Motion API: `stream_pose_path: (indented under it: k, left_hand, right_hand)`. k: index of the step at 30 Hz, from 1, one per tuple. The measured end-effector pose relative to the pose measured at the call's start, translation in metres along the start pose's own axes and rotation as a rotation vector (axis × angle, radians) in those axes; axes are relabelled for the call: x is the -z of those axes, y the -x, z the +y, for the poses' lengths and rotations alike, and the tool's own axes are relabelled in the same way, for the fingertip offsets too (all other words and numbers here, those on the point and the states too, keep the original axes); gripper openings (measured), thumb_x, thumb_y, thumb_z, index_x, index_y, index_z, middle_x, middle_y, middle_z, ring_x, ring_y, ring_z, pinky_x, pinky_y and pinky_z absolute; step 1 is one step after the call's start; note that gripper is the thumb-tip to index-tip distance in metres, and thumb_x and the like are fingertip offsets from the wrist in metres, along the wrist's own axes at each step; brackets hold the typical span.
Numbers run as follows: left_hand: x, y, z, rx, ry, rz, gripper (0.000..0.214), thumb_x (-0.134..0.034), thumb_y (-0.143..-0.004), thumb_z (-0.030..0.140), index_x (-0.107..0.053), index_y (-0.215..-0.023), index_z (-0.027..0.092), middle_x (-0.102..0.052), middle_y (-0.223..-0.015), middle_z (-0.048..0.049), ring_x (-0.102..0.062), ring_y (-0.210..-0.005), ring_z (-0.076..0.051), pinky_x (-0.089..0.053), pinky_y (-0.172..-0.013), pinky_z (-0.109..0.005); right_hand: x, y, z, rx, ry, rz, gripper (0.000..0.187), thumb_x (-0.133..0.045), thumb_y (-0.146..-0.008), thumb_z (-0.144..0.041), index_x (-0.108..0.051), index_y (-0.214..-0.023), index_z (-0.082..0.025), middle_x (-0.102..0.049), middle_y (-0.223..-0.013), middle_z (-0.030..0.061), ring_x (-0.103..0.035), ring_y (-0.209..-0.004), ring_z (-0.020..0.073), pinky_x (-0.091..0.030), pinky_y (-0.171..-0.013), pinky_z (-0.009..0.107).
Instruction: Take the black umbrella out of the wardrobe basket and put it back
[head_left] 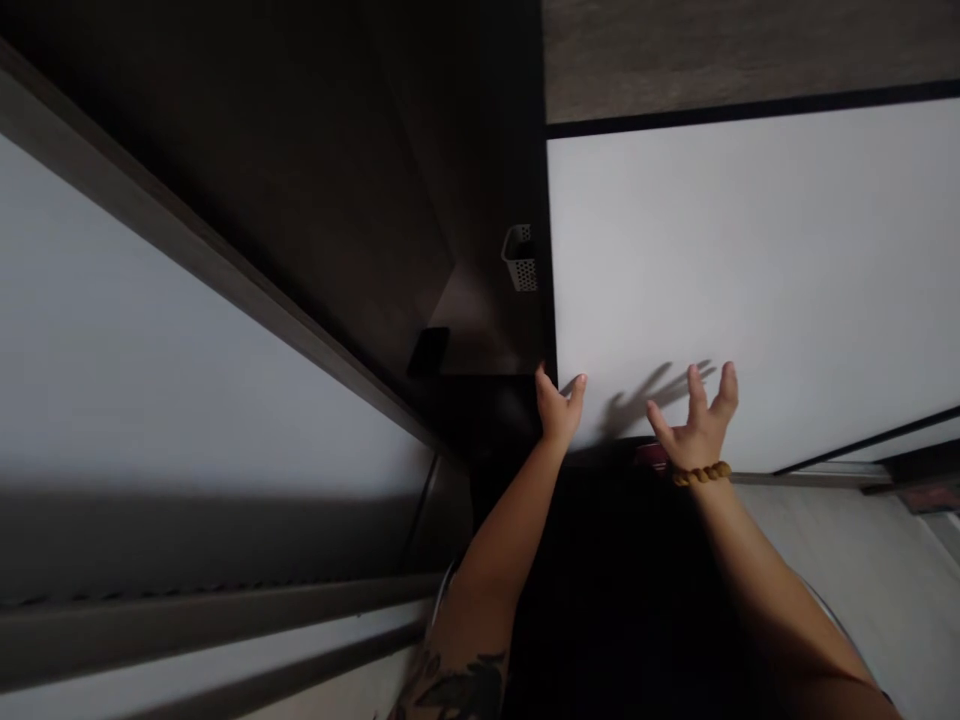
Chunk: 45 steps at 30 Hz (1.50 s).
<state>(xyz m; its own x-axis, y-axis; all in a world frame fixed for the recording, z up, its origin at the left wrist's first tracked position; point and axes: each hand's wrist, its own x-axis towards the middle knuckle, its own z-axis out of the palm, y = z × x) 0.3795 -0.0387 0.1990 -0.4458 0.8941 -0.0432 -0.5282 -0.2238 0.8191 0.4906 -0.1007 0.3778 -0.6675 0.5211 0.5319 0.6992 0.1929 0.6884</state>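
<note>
My left hand [559, 410] is at the left edge of a white door panel [750, 240]. Its thumb lies on the white face and its fingers reach round the dark edge, gripping it; the fingertips are partly hidden. My right hand [696, 425], with a brown beaded bracelet [701, 474] at the wrist, is spread in front of the same panel. Nothing is in it, and its shadow falls on the white surface. Whether its fingertips touch the panel I cannot tell.
Left of the panel is a dark cabinet opening, where a perforated basket [521, 262] and a dark flat object [429, 351] rest on a shelf [484, 320]. Another white panel [150, 330] stands at the left. Pale floor [847, 560] shows at lower right.
</note>
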Motion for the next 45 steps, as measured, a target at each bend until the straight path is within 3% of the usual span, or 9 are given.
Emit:
stream_pose_path:
  k: [9, 16, 23, 29, 35, 40, 45]
  left_hand:
    - [-0.038, 0.010, -0.001, -0.139, 0.149, -0.185, 0.044, -0.064, -0.093, 0.028, -0.050, -0.133, 0.019, -0.064, -0.131, -0.0131, -0.060, -0.125, -0.026, -0.049, -0.108, -0.042]
    - [-0.053, 0.020, -0.009, -0.278, 0.261, -0.396, 0.052, -0.062, -0.088, 0.018, -0.051, -0.139, 0.023, -0.060, -0.139, -0.0111, -0.061, -0.125, -0.024, -0.052, -0.108, -0.043]
    - [-0.030, 0.018, -0.027, -0.301, 0.179, -0.451, 0.052, -0.062, -0.084, 0.015, -0.056, -0.135, 0.023, -0.061, -0.132, -0.0098, -0.062, -0.120, -0.022, -0.059, -0.095, -0.038]
    - [-0.002, -0.004, -0.051, -0.336, -0.041, -0.291, 0.038, -0.061, -0.083, 0.013, -0.064, -0.119, 0.020, -0.064, -0.124, -0.0100, -0.061, -0.118, -0.023, -0.054, -0.102, -0.041]
    - [0.022, -0.046, -0.065, -0.449, -0.346, -0.168, 0.038, -0.063, -0.081, 0.017, -0.066, -0.119, 0.020, -0.061, -0.133, -0.0114, -0.054, -0.129, -0.029, -0.042, -0.115, -0.047]
    - [0.032, -0.091, -0.080, -0.343, -0.595, -0.183, 0.048, -0.064, -0.085, 0.030, -0.061, -0.130, 0.014, -0.048, -0.149, -0.0189, -0.039, -0.144, -0.036, -0.029, -0.122, -0.052]
    - [0.039, -0.125, -0.090, -0.281, -0.720, -0.231, 0.044, -0.057, -0.091, 0.035, -0.062, -0.130, 0.015, -0.056, -0.141, -0.0195, -0.049, -0.134, -0.036, -0.038, -0.114, -0.053]
  right_hand:
    - [-0.015, -0.004, -0.027, 0.108, -0.060, -0.039, 0.088, -0.063, -0.092, -0.050, -0.015, -0.162, -0.028, -0.002, -0.166, 0.0148, -0.018, -0.149, 0.0456, -0.032, -0.113, 0.066]
    - [-0.040, -0.018, -0.036, 0.039, -0.081, 0.074, 0.088, -0.060, -0.092, -0.049, -0.015, -0.163, -0.023, 0.000, -0.167, 0.0154, -0.009, -0.151, 0.0452, -0.026, -0.116, 0.069]
    - [-0.051, -0.016, 0.001, -0.017, 0.006, 0.082, 0.092, -0.061, -0.093, -0.050, -0.009, -0.163, -0.023, 0.012, -0.167, 0.0138, 0.002, -0.151, 0.0479, -0.021, -0.115, 0.074]
    - [-0.040, -0.014, 0.024, -0.043, 0.011, 0.080, 0.078, -0.059, -0.096, -0.043, -0.020, -0.162, -0.027, 0.016, -0.167, 0.0073, 0.005, -0.152, 0.0459, -0.019, -0.117, 0.072]
    - [-0.033, -0.009, 0.040, -0.126, 0.049, 0.059, 0.073, -0.056, -0.097, -0.041, -0.024, -0.161, -0.027, 0.006, -0.168, 0.0093, -0.002, -0.153, 0.0424, -0.024, -0.119, 0.067]
    - [-0.033, -0.008, 0.057, -0.146, 0.056, 0.083, 0.072, -0.057, -0.097, -0.039, -0.024, -0.160, -0.027, -0.002, -0.167, 0.0116, -0.006, -0.154, 0.0385, -0.027, -0.119, 0.064]
    - [-0.024, -0.010, 0.063, -0.149, 0.054, 0.132, 0.070, -0.059, -0.096, -0.037, -0.030, -0.158, -0.024, -0.019, -0.163, 0.0160, -0.020, -0.151, 0.0393, -0.032, -0.116, 0.065]
